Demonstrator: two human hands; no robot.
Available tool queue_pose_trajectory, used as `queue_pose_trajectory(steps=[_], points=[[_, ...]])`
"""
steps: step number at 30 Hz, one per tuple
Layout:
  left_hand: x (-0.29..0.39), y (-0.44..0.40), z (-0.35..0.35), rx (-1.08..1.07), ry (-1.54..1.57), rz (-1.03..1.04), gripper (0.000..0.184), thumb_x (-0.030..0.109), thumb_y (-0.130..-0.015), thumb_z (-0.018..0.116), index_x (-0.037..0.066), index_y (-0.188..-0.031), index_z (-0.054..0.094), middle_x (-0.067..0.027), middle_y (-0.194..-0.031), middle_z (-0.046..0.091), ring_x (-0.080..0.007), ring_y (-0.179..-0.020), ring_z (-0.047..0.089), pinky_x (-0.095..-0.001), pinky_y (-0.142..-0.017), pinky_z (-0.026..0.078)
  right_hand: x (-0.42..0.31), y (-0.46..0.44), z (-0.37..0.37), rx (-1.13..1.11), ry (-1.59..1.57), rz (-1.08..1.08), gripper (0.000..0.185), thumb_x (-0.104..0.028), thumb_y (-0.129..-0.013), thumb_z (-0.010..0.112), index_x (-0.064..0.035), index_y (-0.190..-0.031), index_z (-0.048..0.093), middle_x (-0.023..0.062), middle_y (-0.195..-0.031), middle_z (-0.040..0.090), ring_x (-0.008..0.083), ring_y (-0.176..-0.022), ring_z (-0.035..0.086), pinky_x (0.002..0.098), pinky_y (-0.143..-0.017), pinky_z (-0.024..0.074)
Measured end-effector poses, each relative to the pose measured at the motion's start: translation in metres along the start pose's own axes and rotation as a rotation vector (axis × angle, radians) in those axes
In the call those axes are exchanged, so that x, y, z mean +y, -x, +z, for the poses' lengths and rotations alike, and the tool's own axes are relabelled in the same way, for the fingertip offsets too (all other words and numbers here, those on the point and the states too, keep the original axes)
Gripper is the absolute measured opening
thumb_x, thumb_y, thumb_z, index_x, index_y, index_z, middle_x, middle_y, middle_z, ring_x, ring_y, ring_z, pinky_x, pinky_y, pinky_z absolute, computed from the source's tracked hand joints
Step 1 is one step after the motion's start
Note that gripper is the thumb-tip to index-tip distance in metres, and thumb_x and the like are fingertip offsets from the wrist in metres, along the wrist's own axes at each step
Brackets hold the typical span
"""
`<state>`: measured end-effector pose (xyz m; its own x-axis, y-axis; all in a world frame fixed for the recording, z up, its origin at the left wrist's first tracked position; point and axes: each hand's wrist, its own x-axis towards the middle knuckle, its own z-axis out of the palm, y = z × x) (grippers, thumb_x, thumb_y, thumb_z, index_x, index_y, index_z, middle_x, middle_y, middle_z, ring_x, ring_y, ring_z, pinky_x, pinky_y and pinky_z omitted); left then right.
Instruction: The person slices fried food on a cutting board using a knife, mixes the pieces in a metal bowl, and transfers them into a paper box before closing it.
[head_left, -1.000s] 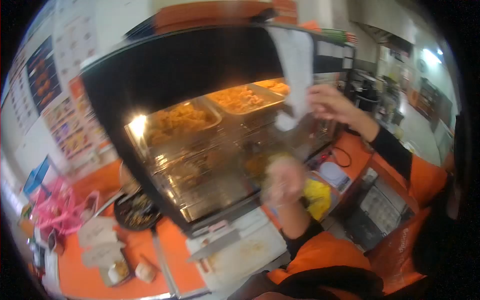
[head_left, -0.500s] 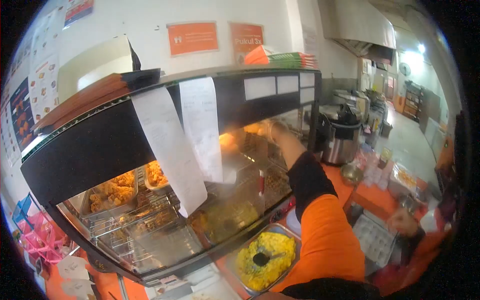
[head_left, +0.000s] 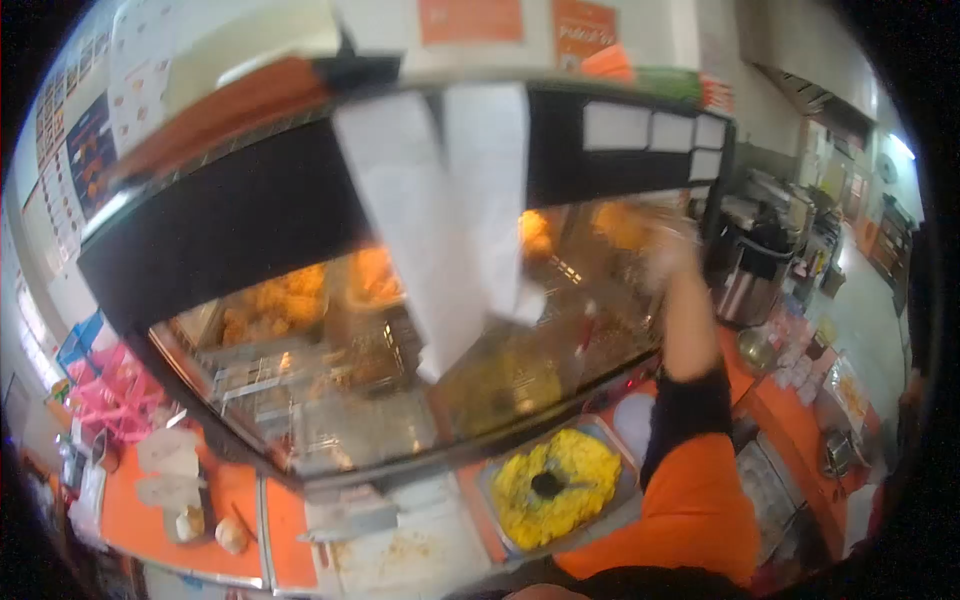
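My right hand point(head_left: 672, 255), smeared by motion and seemingly in a thin pale glove, is at the right end of a glass-fronted food warmer point(head_left: 240, 220). Just left of it, inside, glows some golden fried food point(head_left: 622, 225); whether the fingers touch or hold any is unclear. My orange sleeve with its black cuff reaches up past a metal tray of yellow food point(head_left: 520, 475), which has a round dark thing in its middle. My left hand is outside the picture.
Two paper slips point(head_left: 410, 210) hang over the warmer's front. A knife point(head_left: 355, 520) lies on a stained white board point(head_left: 400, 560). Pink baskets point(head_left: 115, 390) stand at left, a steel pot point(head_left: 750, 285) at right. More fried food point(head_left: 275, 305) sits inside the warmer.
The view has swung left, so everything sits further right. My right hand stays at the warmer's right end, slightly nearer its edge. Another person's hand at the right is no longer seen.
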<state>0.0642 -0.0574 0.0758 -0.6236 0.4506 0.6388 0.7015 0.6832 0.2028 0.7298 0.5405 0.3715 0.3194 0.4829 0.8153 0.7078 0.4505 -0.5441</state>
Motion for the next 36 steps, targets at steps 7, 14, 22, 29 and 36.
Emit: queue_pose_trajectory(steps=[7,14,22,29,36], points=[[0.158,-0.032,0.003,-0.057,0.480,0.337,0.041,0.011,-0.074,0.067,0.003,-0.112,0.055,-0.0166,-0.115,0.053,-0.0332,-0.110,0.048,-0.0449,-0.093,0.038,-0.121,0.243,-0.066,-1.004,-0.469,0.376,0.026,-0.011,-0.070,0.057,-0.0032,-0.094,0.063,0.0064,-0.078,0.065,0.0192,-0.070,0.062,0.0289,-0.062,0.0510],[0.208,0.002,0.010,-0.522,0.456,0.713,0.051,0.036,-0.065,0.072,0.020,-0.111,0.057,-0.0035,-0.115,0.053,-0.0261,-0.112,0.045,-0.0512,-0.094,0.025,-0.177,0.538,0.114,-1.638,-0.492,-0.119,0.048,-0.020,-0.078,0.059,-0.0126,-0.125,0.049,0.0152,-0.117,0.054,0.0293,-0.104,0.055,0.0393,-0.088,0.0450],[0.186,-0.012,0.023,-0.451,0.642,0.497,0.052,0.036,-0.077,0.062,0.012,-0.122,0.048,-0.0137,-0.126,0.044,-0.0319,-0.120,0.037,-0.0555,-0.099,0.019,-0.262,0.447,0.099,-1.911,0.485,-0.528,0.042,-0.020,-0.085,0.045,-0.0178,-0.127,0.047,0.0157,-0.118,0.054,0.0309,-0.106,0.054,0.0416,-0.087,0.0452],[0.175,-0.094,0.124,-0.270,0.426,0.191,0.065,0.035,-0.091,0.038,-0.009,-0.135,0.020,-0.0231,-0.143,0.021,-0.0367,-0.134,0.015,-0.0536,-0.107,0.005,-0.236,0.527,0.063,-1.694,0.409,-0.231,0.037,-0.036,-0.089,0.040,-0.0140,-0.113,0.058,0.0149,-0.110,0.059,0.0323,-0.102,0.057,0.0428,-0.088,0.0440],[0.181,-0.108,0.117,-0.729,-0.066,0.253,0.061,0.036,-0.092,0.032,-0.005,-0.136,0.023,-0.0191,-0.146,0.014,-0.0323,-0.136,0.011,-0.0638,-0.102,0.002,-0.345,0.443,0.042,-1.914,0.502,0.030,0.034,-0.031,-0.091,0.038,-0.0134,-0.111,0.060,0.0156,-0.110,0.059,0.0318,-0.102,0.057,0.0431,-0.086,0.0452]])
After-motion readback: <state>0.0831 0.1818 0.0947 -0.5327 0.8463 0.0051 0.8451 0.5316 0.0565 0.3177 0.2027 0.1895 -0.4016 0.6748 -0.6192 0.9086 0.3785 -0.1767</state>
